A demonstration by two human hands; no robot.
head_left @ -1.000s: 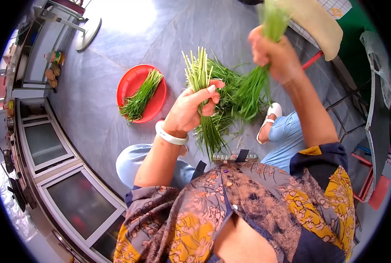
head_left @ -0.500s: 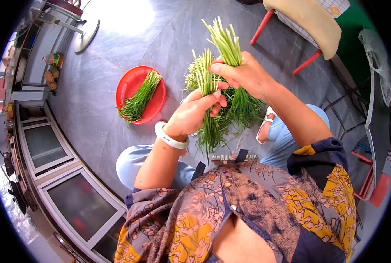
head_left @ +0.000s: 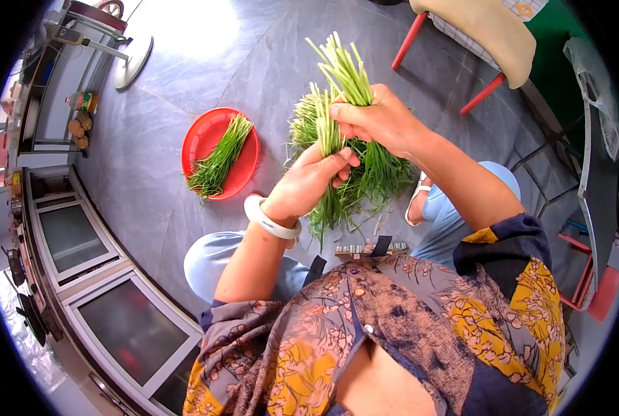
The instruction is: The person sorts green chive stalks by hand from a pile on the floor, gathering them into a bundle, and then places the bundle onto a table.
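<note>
My left hand [head_left: 308, 180] is closed round a thin bunch of garlic chives [head_left: 327, 128], pale stems up and green leaves hanging down. Beside it and slightly higher, my right hand [head_left: 387, 123] grips a thicker bunch of chives [head_left: 347, 76], its cut stem ends pointing away from me. The right thumb and fingertips meet the stems of the left bunch. Under both hands a larger pile of chives [head_left: 305, 119] lies on the floor, partly hidden by them. To the left, a round red plastic tray [head_left: 197, 137] holds a neat bundle of chives [head_left: 220, 161].
Grey tiles [head_left: 153, 159] form the floor. Glass-fronted cabinets [head_left: 129, 326] line the left side, with a bottle [head_left: 84, 102] near them. A white fan base [head_left: 134, 62] stands at upper left. A red-legged chair [head_left: 483, 93] is at upper right. My knees flank the pile.
The right hand and its bunch have shifted slightly left and down, with the stems fanned more. The left hand still holds its bunch, and the view has shifted a little.
</note>
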